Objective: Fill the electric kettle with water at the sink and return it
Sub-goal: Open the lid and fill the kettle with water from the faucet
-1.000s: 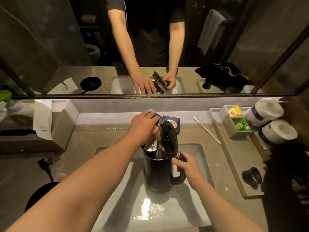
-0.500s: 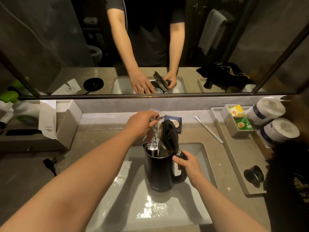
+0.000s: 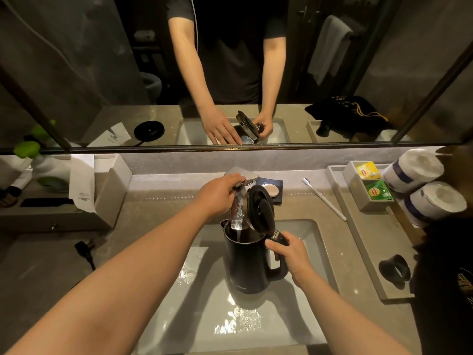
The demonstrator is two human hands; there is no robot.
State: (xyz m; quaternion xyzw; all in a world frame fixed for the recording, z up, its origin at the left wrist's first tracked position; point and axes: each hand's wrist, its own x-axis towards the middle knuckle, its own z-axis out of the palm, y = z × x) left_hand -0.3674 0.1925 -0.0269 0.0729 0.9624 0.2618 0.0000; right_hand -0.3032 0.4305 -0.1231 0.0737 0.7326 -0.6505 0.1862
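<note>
A black electric kettle (image 3: 245,267) stands in the white sink (image 3: 314,242) with its lid (image 3: 259,210) hinged up. My right hand (image 3: 289,254) grips the kettle's handle. My left hand (image 3: 217,194) rests on the flat chrome faucet handle (image 3: 243,175) behind the kettle. A wide stream of water (image 3: 238,213) falls from the faucet into the open kettle. Water shimmers on the sink floor in front of the kettle.
The kettle's black plug (image 3: 83,248) and cable lie on the left counter. Behind the sink are a soap dish (image 3: 272,192) and a toothbrush (image 3: 323,198). A tray (image 3: 368,252) at right carries a tea-bag box (image 3: 368,185), toilet rolls (image 3: 432,201) and a black object (image 3: 394,270). A mirror spans the back.
The water began to run from the faucet and now pours in a wider stream into the kettle. My left hand lifted on the faucet handle. The kettle stayed in place.
</note>
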